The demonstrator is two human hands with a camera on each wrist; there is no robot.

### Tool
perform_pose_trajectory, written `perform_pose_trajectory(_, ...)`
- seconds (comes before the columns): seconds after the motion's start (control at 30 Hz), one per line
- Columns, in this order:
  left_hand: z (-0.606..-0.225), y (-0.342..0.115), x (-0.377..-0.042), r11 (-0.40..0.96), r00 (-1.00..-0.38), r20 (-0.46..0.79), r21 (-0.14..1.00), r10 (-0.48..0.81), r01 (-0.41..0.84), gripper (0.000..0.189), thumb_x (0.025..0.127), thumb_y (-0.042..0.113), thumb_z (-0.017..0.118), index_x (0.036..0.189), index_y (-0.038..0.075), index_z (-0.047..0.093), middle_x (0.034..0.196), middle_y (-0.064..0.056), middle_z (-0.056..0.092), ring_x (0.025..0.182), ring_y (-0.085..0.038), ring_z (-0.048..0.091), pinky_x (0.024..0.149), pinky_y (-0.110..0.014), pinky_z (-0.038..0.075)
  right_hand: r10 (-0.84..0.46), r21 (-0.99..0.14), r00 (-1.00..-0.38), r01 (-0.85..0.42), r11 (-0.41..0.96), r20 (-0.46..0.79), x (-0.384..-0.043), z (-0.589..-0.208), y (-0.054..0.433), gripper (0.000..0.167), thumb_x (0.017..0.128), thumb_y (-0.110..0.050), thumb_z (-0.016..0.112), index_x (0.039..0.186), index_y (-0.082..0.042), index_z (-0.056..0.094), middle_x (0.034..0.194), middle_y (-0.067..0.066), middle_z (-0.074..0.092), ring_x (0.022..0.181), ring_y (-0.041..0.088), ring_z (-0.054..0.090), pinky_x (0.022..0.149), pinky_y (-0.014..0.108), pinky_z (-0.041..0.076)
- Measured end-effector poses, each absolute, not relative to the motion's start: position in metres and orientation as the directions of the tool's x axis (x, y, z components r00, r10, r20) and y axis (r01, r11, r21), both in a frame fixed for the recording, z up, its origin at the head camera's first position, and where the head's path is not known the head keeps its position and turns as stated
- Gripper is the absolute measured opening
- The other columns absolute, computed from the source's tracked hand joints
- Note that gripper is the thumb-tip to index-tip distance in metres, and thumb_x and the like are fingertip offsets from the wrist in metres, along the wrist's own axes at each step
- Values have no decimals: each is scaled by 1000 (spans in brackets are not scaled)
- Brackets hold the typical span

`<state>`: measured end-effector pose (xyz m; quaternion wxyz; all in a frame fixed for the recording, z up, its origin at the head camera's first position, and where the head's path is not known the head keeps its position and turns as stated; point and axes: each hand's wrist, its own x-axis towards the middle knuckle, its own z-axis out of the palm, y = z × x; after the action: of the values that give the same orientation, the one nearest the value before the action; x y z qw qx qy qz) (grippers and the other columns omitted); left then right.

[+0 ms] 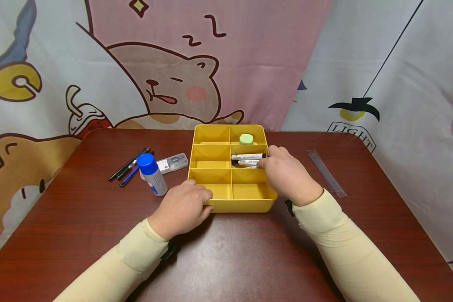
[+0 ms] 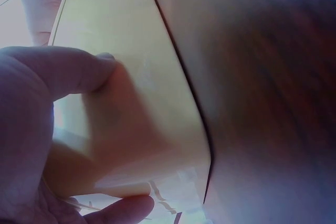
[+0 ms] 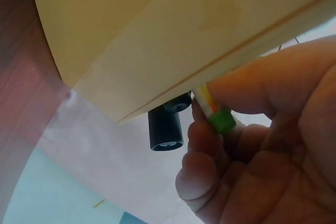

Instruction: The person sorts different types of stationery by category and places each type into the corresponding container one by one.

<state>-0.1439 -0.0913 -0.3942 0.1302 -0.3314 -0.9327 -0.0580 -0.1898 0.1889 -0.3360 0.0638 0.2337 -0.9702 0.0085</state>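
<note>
A yellow divided box [image 1: 245,205] stands on the table. My left hand [image 1: 183,207] grips its near left corner; in the left wrist view the thumb [image 2: 79,69] lies against the front wall [image 2: 136,40]. Several white markers [image 1: 249,157] with black caps lie in the middle right compartment. My right hand [image 1: 287,174] reaches over the right rim there. In the right wrist view it pinches a slim white stick with a green end [image 3: 224,122], its kind unclear and its other end hidden by the box. Black marker caps [image 3: 166,129] stick out beside it.
A pale green block [image 1: 246,139] sits in the far right compartment. Left of the box are a blue-capped white bottle [image 1: 156,182], several pens [image 1: 126,165] and a clear-lidded case [image 1: 173,162]. On the right lies a clear ruler [image 1: 324,172]. A printed curtain hangs behind the table.
</note>
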Motion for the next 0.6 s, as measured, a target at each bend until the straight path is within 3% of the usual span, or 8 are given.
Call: perform_pose_trajectory(0.6,-394,-91,-144,769,-740,286,19,609,640,32,87,37,83,73,21,60,77,8,69,72,-20,50,59,-35,42,-454,37,-882,-453,891,129,-190,-336,189,40,90,11,57,107,-14,83,88,13,56,79,31,48,73,42,48)
